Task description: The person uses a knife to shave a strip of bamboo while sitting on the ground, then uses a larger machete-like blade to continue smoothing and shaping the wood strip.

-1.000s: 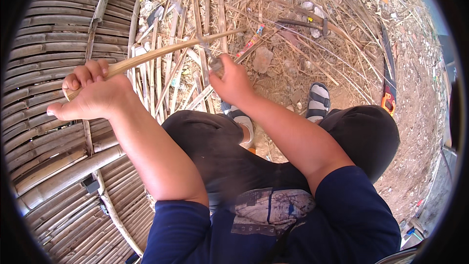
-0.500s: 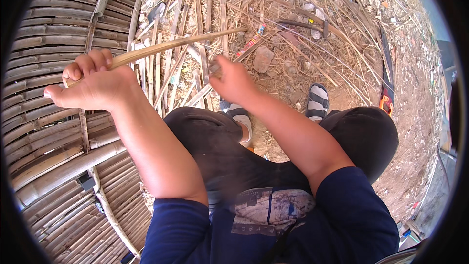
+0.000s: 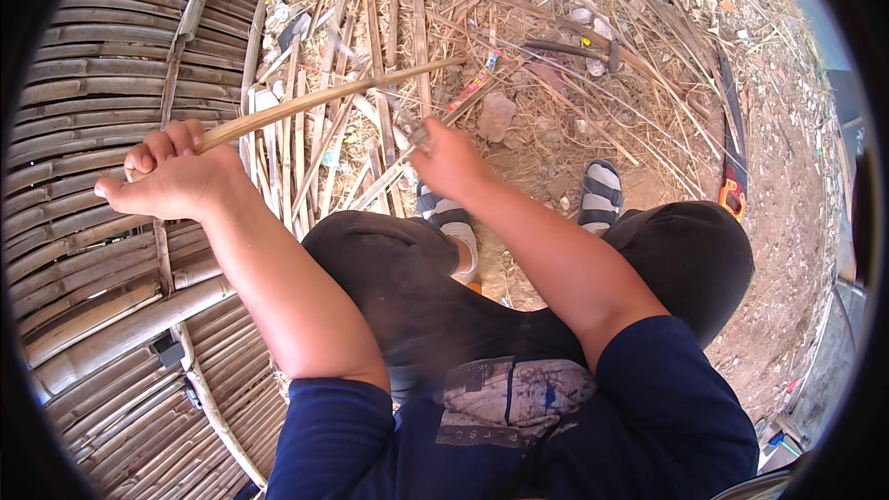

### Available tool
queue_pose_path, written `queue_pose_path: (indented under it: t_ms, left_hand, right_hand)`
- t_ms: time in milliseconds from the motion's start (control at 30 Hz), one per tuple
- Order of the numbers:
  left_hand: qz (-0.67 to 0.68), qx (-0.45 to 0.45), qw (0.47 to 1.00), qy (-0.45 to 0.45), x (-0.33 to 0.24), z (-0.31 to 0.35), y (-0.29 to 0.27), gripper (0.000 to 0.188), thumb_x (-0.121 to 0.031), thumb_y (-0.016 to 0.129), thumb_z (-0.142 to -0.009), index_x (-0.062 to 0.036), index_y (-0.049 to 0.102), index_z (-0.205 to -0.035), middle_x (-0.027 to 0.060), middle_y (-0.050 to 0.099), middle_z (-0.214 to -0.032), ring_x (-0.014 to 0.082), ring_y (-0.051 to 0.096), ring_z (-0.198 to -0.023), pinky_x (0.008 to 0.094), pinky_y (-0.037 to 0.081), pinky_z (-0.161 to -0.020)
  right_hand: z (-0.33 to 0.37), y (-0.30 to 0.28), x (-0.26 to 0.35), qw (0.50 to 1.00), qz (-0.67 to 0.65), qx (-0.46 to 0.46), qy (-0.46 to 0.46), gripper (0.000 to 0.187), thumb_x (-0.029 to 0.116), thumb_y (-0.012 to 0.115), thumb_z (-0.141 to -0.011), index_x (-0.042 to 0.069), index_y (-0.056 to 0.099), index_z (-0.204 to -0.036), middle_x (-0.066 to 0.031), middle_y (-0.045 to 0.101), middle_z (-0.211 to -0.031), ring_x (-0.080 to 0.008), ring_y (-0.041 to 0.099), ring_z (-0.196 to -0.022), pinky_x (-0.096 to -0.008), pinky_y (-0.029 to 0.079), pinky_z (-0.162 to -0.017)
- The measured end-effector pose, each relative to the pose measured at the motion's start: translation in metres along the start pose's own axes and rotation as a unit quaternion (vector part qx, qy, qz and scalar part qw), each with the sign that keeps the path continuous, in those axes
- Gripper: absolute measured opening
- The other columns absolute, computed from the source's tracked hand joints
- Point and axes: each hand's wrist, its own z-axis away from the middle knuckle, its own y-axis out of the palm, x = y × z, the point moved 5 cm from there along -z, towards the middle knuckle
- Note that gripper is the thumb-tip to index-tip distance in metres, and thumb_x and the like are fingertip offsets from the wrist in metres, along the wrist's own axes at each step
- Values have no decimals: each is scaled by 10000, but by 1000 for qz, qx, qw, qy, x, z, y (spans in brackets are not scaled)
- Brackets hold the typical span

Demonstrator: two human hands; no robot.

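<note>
My left hand (image 3: pixel 181 171) is closed round one end of a long split bamboo strip (image 3: pixel 306 104), palm turned up. The strip slants up to the right over the littered ground, its far end free. My right hand (image 3: pixel 446 159) is a closed fist to the right of and below the strip. A handle-like end (image 3: pixel 419 136) of a tool shows at the fist; the rest is smeared by motion, so its kind cannot be made out.
A bamboo slat wall (image 3: pixel 102 102) stands at the left. Loose bamboo strips (image 3: pixel 375 28), straw and stones cover the ground. A hammer (image 3: pixel 574 48) lies ahead. At the right lies a handsaw (image 3: pixel 732 190) with an orange handle. My sandalled feet (image 3: pixel 600 194) stand near.
My left hand has shifted slightly lower with the bamboo strip. The right fist has moved a little down and to the right, staying closed.
</note>
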Motion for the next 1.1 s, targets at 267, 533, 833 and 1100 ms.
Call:
queue_pose_path:
  t_ms: [267, 533, 833, 1100]
  left_hand:
    - [-17, 0, 1000, 9, -6, 14, 9, 542, -607, 359, -972, -180, 271, -649, -27, 221, -538, 127, 172, -484, 294, 157, -480]
    - [3, 83, 996, 19, -10, 26, 24, 542, -598, 359, -979, -180, 284, -643, -26, 214, -530, 119, 172, -467, 287, 167, -469]
    - [-15, 68, 997, 29, -12, 36, 25, 549, -615, 333, -974, -174, 292, -649, -21, 233, -536, 121, 189, -475, 288, 196, -479]
    - [38, 147, 988, -24, -8, 31, 28, 530, -564, 451, -945, -190, 332, -587, -34, 223, -520, 119, 202, -466, 296, 194, -501]
  right_hand:
    - [-2, 14, 22, 997, 51, 55, -26, 409, 118, 683, -815, 21, 542, -1187, -246, 703, -972, -407, 694, -907, -496, 553, -806]
    - [1, -18, -76, 982, 62, -16, 176, 377, 167, 660, -826, -34, 580, -1135, -265, 690, -1034, -422, 676, -979, -453, 537, -872]
    - [4, 11, 30, 998, -49, 23, -39, 352, 136, 644, -852, -8, 550, -1158, -258, 689, -963, -437, 678, -920, -483, 533, -816]
    - [-2, 4, -50, 992, -6, -67, 104, 355, 161, 652, -835, -11, 566, -1133, -260, 695, -972, -418, 686, -912, -479, 537, -822]
